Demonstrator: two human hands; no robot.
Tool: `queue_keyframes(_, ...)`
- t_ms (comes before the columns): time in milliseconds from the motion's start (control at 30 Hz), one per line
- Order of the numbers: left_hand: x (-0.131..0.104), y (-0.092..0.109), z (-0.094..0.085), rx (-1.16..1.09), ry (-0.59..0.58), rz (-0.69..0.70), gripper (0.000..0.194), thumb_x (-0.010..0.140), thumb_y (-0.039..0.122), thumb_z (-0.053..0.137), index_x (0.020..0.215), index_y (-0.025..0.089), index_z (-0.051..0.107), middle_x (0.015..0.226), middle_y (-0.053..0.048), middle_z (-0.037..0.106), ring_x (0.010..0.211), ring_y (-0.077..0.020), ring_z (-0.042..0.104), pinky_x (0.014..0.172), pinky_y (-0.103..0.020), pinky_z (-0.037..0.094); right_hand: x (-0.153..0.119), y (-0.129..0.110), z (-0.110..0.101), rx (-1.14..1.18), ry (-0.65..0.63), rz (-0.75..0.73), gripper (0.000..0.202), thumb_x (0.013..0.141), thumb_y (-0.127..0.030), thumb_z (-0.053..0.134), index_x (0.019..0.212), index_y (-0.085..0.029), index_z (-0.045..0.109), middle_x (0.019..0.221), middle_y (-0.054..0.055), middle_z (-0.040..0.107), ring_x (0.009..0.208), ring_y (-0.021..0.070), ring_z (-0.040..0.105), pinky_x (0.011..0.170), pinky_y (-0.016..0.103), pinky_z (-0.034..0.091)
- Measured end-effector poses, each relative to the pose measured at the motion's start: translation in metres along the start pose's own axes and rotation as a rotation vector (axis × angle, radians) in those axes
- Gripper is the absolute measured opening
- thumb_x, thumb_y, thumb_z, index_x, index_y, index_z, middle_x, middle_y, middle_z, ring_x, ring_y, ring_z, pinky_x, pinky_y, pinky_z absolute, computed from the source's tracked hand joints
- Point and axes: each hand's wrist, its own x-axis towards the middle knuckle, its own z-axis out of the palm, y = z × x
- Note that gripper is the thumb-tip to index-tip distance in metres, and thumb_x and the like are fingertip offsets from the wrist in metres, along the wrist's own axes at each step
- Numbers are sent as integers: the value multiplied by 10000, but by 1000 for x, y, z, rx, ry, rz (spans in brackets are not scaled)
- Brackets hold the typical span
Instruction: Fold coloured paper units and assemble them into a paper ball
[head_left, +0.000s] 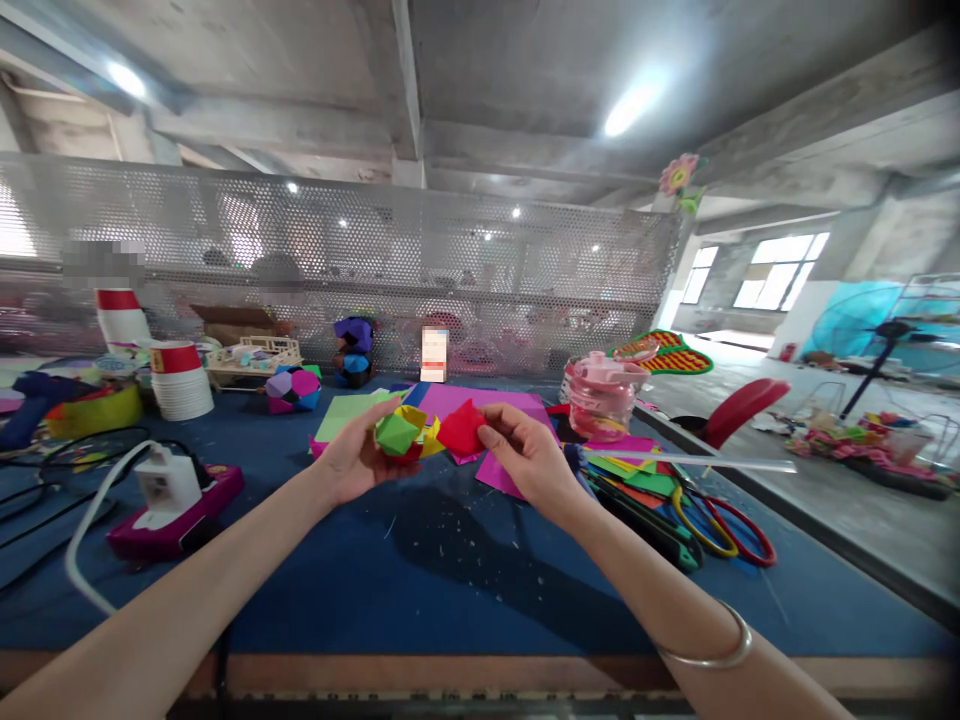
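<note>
My left hand (364, 455) is wrapped round a folded paper piece (400, 431) in green and yellow, with some red at its underside. Pinched between the thumb and fingers of my right hand (525, 450) is a red folded paper piece (460, 430). It is beside the yellow points of the other piece; whether the two touch I cannot tell. Both are held above the blue table (465, 590). Behind them lie purple paper sheets (499, 402) and a light green sheet (345, 415).
Scissors (739, 530), a green-black cutter (652, 525) and coloured paper lie at the right, near a pink jug (600, 400). At the left are a purple power strip (176, 515), cables, paper cups (180, 385) and a paper ball (293, 388). A phone (433, 355) stands behind.
</note>
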Motion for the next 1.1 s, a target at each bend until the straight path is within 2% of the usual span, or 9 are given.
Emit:
queue_keyframes(67,0,-4,1,38,-35,-38,273,844,369,665,998,145,682,851,-101,729,685,-227,697,625,-401,617,0,1,3,188,-52,87,267,893,-431,627,1031,-204,658,934,34,718,865,166,656,815,295,496)
queue_keyframes(200,-2,-10,3,99,-70,-41,252,827,333,684,1018,170,666,863,-87,735,703,-222,696,626,-400,616,-1,5,8,323,-54,190,326,816,-488,717,971,-202,696,872,15,715,801,147,646,799,286,502)
queue_keyframes(567,-3,-14,6,117,-120,-61,329,816,312,673,1104,155,647,935,-109,726,796,-252,708,677,-427,612,-2,10,13,366,-3,223,351,784,-493,752,957,-195,687,869,10,715,772,136,654,802,279,519)
queue_keyframes(867,-7,-16,10,92,-77,-45,312,802,333,688,1062,161,677,949,-137,728,790,-285,714,654,-447,607,-4,9,18,371,29,236,358,761,-513,761,891,-192,670,850,12,692,775,145,633,789,285,507)
queue_keyframes(1100,-4,-19,10,76,-48,-16,325,788,354,712,1051,165,677,903,-110,720,725,-246,697,620,-416,611,-6,9,20,407,56,279,362,735,-495,785,873,-188,652,810,-1,673,738,130,600,751,261,472)
